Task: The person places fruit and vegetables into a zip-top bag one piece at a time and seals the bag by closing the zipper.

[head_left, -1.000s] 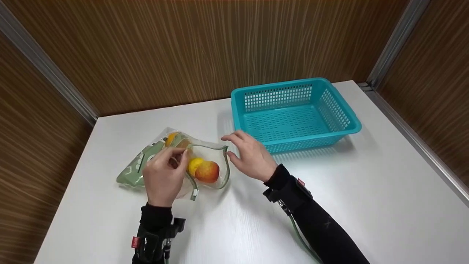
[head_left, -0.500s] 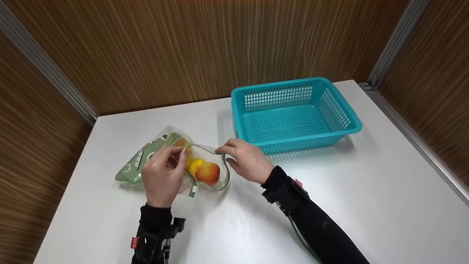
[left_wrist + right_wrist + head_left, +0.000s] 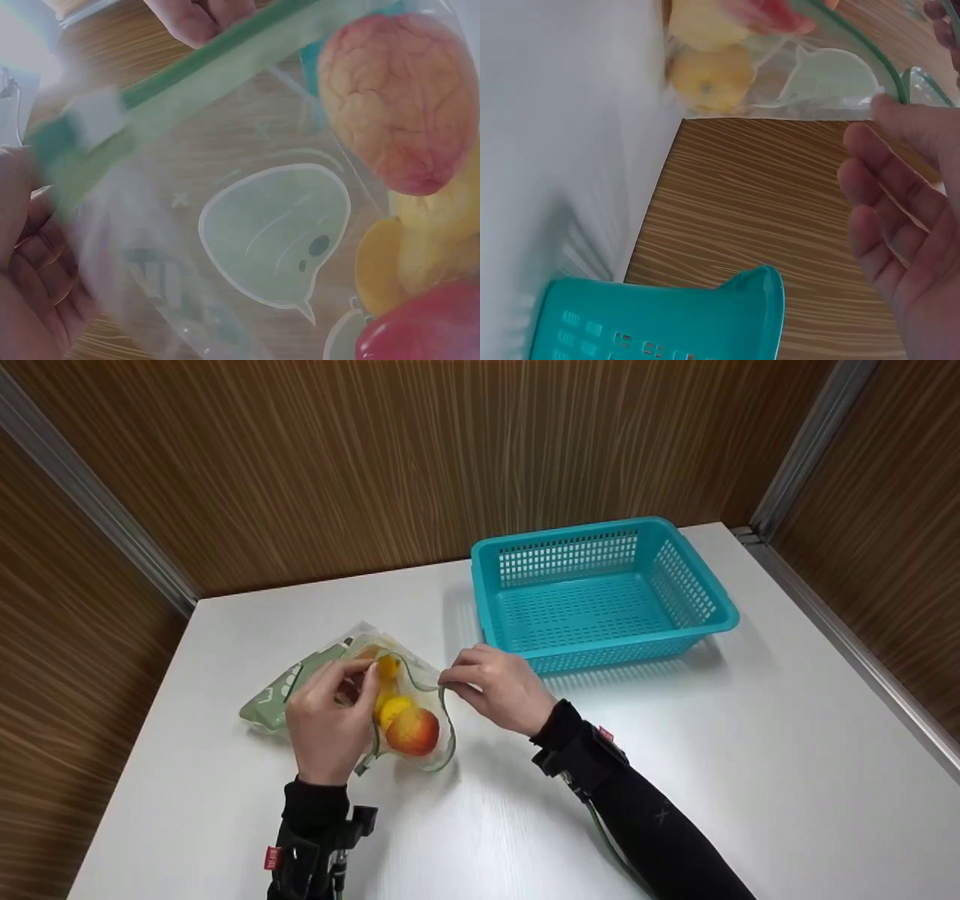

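Note:
A clear zip bag with green print and a green zip strip lies on the table, its mouth towards me. Through it show a red-yellow fruit like a peach, a lemon-yellow fruit and an orange-yellow one. In the left wrist view a glossy red fruit also shows, and a whitish slider sits near one end of the strip. My left hand pinches the mouth's edge on the left. My right hand pinches the mouth's right corner between thumb and fingers.
A turquoise perforated basket stands at the back right of the white table, just beyond my right hand. Wood-grain panels rise behind the table and on both sides.
My right hand has come in from beside the bag and taken hold of its mouth's corner, drawing it slightly left. The peach-like fruit has shifted left and nearer; my left hand has barely moved.

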`<state>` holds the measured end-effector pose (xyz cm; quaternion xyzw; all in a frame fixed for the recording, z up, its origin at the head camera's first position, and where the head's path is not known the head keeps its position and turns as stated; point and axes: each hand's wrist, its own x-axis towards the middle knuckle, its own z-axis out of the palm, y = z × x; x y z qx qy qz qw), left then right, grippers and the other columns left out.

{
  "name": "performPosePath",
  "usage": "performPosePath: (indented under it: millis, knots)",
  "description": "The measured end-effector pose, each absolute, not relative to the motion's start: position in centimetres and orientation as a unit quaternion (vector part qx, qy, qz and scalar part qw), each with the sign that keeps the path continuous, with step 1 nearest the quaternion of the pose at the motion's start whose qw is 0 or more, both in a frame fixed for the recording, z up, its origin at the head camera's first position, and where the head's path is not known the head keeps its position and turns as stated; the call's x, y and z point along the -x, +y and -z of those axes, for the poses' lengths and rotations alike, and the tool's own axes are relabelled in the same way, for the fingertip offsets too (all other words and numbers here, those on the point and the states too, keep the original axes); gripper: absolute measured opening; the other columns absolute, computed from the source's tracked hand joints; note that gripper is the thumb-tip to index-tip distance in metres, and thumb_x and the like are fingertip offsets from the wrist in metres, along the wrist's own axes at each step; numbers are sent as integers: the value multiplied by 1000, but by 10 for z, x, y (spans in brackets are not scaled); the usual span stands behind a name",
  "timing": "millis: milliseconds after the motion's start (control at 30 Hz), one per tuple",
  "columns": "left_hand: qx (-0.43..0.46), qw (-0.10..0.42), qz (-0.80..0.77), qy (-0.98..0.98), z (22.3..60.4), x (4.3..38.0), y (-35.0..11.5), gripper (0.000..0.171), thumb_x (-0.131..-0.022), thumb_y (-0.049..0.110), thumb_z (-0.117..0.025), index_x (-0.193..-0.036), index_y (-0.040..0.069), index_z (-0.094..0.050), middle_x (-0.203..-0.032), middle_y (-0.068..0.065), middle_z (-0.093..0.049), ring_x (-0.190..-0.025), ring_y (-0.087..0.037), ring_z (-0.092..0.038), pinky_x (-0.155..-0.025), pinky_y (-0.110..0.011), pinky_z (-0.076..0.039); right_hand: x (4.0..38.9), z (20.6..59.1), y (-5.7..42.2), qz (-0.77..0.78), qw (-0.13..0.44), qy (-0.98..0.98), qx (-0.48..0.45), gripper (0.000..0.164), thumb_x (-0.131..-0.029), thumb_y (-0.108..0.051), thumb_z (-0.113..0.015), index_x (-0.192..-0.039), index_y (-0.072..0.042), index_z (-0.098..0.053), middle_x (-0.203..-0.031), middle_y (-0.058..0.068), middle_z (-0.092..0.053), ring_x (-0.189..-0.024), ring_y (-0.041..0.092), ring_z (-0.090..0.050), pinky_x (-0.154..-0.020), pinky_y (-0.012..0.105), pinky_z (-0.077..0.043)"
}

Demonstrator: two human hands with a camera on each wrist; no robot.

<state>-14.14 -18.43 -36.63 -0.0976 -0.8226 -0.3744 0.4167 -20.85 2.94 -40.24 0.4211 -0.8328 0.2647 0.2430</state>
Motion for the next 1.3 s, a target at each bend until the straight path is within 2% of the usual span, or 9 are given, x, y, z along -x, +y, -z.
performPosePath:
  millis: [367, 500, 600, 733, 867, 967, 1033, 1167, 1300]
  knots:
    - [104, 323, 342, -876, 367, 138, -178, 18, -86, 21, -68, -96, 5, -71, -76, -7, -70, -62, -17, -61, -55, -33, -51, 217, 390, 47, -425, 270, -817, -280, 13, -90, -19, -65, -95, -14, -76, -82, 3, -70, -78, 15, -63, -68, 25, -49]
    - [127, 220, 308, -917, 369, 135, -172, 45, -83, 43, -69, -113, 10, -67, -85, -5, -70, -67, -14, -59, -56, -26, -48, 220, 388, 53, -443, 269, -820, -244, 14, -91, -17, -62, -95, -13, -75, -81, 4, -69, -74, 15, -61, -63, 23, -43]
    - [147, 115, 276, -943, 371, 132, -168, 76, -72, 66, -67, -127, 15, -58, -92, -4, -67, -73, -11, -54, -60, -24, -44, 222, 388, 57, -453, 265, -822, -223, 15, -92, -15, -60, -96, -13, -75, -81, 5, -69, -74, 15, -60, -64, 23, -43]
    - [177, -4, 232, -957, 375, 128, -161, 110, -56, 85, -61, -141, 18, -43, -123, -1, -61, -102, -12, -56, -84, -34, -52, 224, 388, 62, -461, 258, -824, -204, 16, -93, -16, -59, -97, -13, -75, -82, 5, -69, -75, 14, -61, -67, 25, -45]
    - [213, -63, 200, -954, 376, 124, -156, 125, -55, 84, -64, -151, 13, -26, -154, -5, -36, -140, -23, -39, -111, -48, -39, 226, 388, 65, -460, 257, -827, -194, 17, -94, -17, -58, -97, -13, -74, -83, 5, -69, -76, 15, -62, -68, 29, -45]
    - [230, -82, 183, -952, 375, 121, -154, 119, -64, 70, -71, -152, 10, -20, -159, -10, -24, -148, -28, -26, -116, -52, -30, 227, 387, 66, -458, 258, -830, -187, 17, -94, -16, -58, -98, -13, -74, -84, 6, -69, -77, 17, -62, -68, 32, -45]
    - [236, -77, 181, -952, 375, 120, -154, 106, -71, 55, -73, -151, 9, -22, -159, -12, -25, -147, -29, -27, -117, -52, -29, 227, 386, 67, -457, 254, -833, -182, 16, -93, -17, -59, -98, -13, -74, -84, 6, -70, -78, 17, -63, -69, 32, -46]
    - [250, -2, 211, -945, 375, 124, -155, 67, -78, 29, -69, -139, 11, -48, -143, -6, -52, -133, -22, -50, -109, -41, -43, 229, 385, 71, -456, 248, -836, -176, 16, -93, -18, -59, -98, -14, -74, -85, 5, -70, -78, 15, -62, -69, 27, -45]
    - [262, 89, 259, -925, 374, 129, -159, 24, -82, 18, -69, -106, 17, -72, -109, 4, -73, -96, -10, -67, -80, -25, -55, 231, 385, 77, -468, 245, -831, -173, 17, -93, -19, -59, -100, -15, -74, -86, 6, -70, -80, 16, -62, -73, 26, -46]
